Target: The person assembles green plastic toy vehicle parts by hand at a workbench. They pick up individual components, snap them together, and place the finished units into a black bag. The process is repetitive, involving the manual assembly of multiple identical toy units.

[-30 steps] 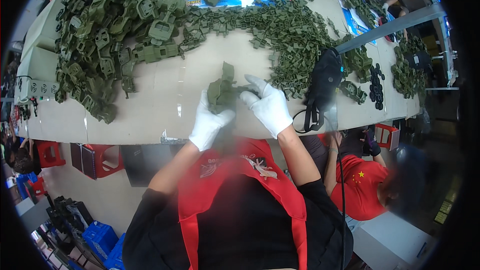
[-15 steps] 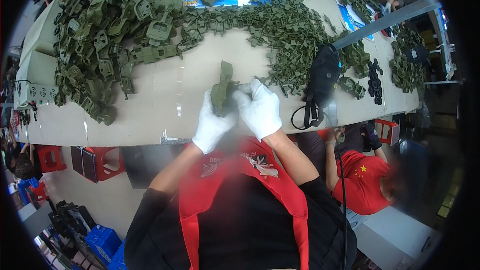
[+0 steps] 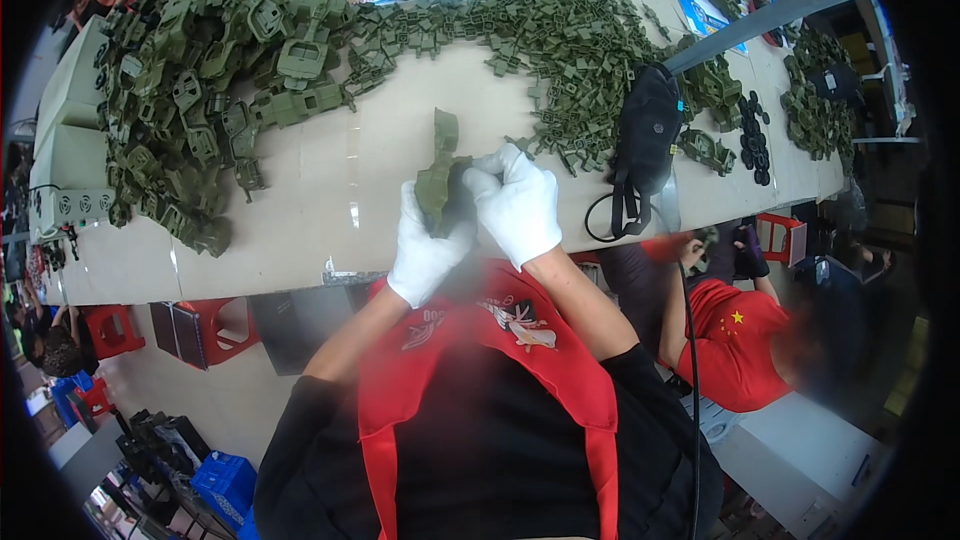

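Note:
A long olive-green plastic toy vehicle part [image 3: 436, 185] stands tilted up near the table's front edge, gripped in my white-gloved left hand [image 3: 427, 252]. My right hand [image 3: 517, 205], gloved too, is closed in a pinch at the right side of that part. Whether a smaller piece sits between the right fingertips is hidden. Beyond my hands lies a spread of small green plastic pieces [image 3: 585, 60]. A big heap of green toy vehicle bodies [image 3: 215, 80] covers the table's far left.
To the right a black pouch [image 3: 648, 130] with a strap lies by a metal bar [image 3: 765, 25]. Past it are black wheels [image 3: 753, 140] in a row. A person in a red shirt [image 3: 730, 345] sits at my right. Pale green machine boxes [image 3: 72, 155] stand at the left edge.
The view has shifted slightly. Both hands keep their hold at nearly the same place, and the green part is turned only a little.

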Demonstrator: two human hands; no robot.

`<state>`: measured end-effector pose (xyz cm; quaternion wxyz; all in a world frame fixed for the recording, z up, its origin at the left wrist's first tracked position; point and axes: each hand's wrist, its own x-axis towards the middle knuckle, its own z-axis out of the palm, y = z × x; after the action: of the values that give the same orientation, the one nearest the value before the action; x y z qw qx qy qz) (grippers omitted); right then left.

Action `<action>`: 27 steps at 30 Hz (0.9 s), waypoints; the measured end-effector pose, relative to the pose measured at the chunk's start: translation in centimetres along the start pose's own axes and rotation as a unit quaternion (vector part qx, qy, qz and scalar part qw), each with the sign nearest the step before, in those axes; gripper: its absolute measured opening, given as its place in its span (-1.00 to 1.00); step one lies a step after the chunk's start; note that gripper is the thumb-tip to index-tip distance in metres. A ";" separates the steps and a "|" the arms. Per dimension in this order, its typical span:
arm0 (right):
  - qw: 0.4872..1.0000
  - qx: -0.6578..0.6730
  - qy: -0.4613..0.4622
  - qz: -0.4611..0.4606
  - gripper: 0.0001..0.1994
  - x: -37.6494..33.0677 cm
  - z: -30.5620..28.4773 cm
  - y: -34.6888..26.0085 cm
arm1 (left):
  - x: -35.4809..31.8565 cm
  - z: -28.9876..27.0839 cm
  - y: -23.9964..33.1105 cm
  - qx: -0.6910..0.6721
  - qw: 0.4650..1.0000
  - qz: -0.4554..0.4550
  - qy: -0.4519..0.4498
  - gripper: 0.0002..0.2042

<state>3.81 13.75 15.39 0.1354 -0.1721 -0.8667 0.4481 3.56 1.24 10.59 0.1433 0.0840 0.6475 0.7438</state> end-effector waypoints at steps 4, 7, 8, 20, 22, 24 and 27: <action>0.997 -0.035 0.038 -0.052 -0.90 -0.9 -0.1 -0.1 | 0.3 0.2 -0.6 0.064 0.994 0.084 0.016 -0.47; 0.998 0.050 0.002 0.031 -0.90 -0.1 -0.7 0.0 | 0.7 -0.8 -2.2 -0.359 0.925 -0.123 0.004 -0.45; 0.993 0.094 -0.017 0.075 -0.89 0.2 -0.9 0.2 | 0.6 -0.7 -1.8 -0.372 0.917 -0.147 -0.002 -0.44; 0.979 -0.147 0.017 0.143 -0.57 2.9 -1.7 12.7 | 0.5 -2.5 -1.6 -0.195 0.956 -0.213 -0.046 -0.43; 0.942 -0.269 0.069 0.191 -0.60 3.7 -2.4 19.3 | -0.5 -2.5 -2.8 -0.195 0.948 -0.249 -0.041 -0.43; 0.937 -0.296 0.125 0.133 -0.69 3.7 -1.3 25.1 | 0.0 -2.5 -2.5 -0.219 0.934 -0.279 -0.043 -0.49; 0.943 -0.295 0.094 0.126 -0.77 3.4 -1.6 24.5 | 0.8 -2.6 -1.0 -0.270 0.910 -0.315 0.019 -0.61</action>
<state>5.69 29.56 -3.64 0.1024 -0.3533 -0.9147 0.1674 2.11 -0.78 9.18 0.3755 -0.1804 0.4175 0.8076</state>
